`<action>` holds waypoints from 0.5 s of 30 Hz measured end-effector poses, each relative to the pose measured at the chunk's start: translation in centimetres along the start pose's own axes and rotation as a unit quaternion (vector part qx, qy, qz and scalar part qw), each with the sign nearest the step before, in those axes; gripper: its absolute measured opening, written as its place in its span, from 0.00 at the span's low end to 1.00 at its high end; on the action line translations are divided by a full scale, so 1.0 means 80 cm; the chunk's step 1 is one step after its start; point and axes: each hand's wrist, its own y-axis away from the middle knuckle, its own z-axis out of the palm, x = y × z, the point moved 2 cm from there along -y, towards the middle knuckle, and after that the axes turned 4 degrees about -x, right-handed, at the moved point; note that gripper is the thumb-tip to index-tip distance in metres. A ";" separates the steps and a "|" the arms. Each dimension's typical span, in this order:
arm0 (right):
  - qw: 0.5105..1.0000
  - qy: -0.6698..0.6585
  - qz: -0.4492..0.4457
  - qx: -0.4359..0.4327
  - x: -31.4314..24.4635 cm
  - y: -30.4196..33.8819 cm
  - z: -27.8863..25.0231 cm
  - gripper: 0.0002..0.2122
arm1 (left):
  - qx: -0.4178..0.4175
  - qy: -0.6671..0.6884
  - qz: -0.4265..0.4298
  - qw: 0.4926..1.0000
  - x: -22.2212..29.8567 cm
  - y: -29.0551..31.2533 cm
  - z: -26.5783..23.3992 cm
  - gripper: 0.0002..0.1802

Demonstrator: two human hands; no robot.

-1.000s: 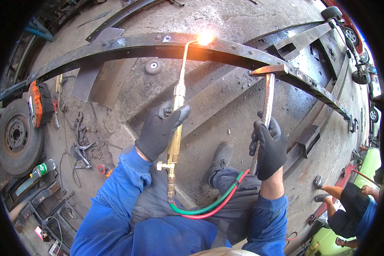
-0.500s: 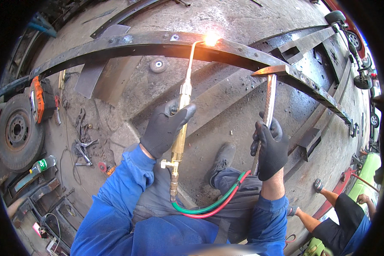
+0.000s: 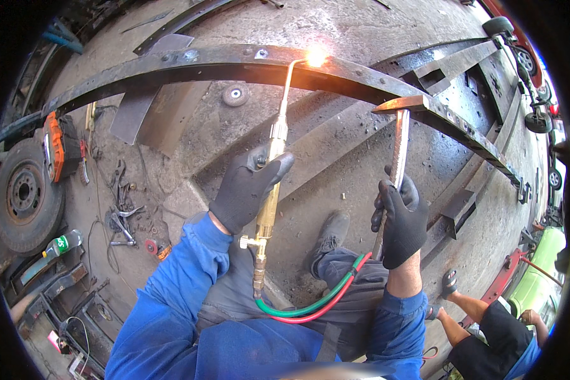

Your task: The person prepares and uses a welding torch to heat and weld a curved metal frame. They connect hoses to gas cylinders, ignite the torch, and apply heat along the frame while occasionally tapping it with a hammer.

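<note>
My left hand (image 3: 247,189), in a dark glove, grips the brass body of a cutting torch (image 3: 271,171). Its bent tip reaches up to a bright flame (image 3: 316,57) on the top edge of a long dark steel frame rail (image 3: 202,60). Green and red hoses (image 3: 310,305) loop from the torch's lower end across my lap. My right hand (image 3: 400,218), also gloved, holds a ribbed steel bar (image 3: 398,149) upright. A flat rusty steel piece (image 3: 402,103) sits at the bar's top, against the rail.
A wheel (image 3: 24,193) lies at the left, beside an orange tool (image 3: 56,145) and scattered hand tools (image 3: 123,215). A green bottle (image 3: 63,243) lies lower left. A grinding disc (image 3: 235,95) rests on the concrete. Another person (image 3: 494,329) crouches at the lower right. Vehicles (image 3: 525,57) stand at the upper right.
The torch and both hands have kept nearly the same hold and place; the flame stays on the rail. The person at the lower right has shifted.
</note>
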 end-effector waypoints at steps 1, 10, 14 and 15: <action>1.000 0.002 0.000 0.002 0.000 0.000 0.000 0.22 | -0.003 -0.004 0.006 1.000 0.000 -0.001 0.000 0.20; 1.000 0.010 -0.009 -0.005 0.002 0.001 0.001 0.21 | -0.019 -0.030 -0.003 0.999 -0.001 -0.001 -0.003 0.19; 1.000 0.000 -0.004 -0.010 0.001 0.002 0.002 0.24 | -0.013 -0.035 0.000 0.999 0.001 0.000 -0.002 0.19; 1.000 -0.003 -0.004 -0.011 0.001 0.002 0.002 0.24 | -0.013 -0.030 -0.004 0.999 0.001 0.000 -0.002 0.19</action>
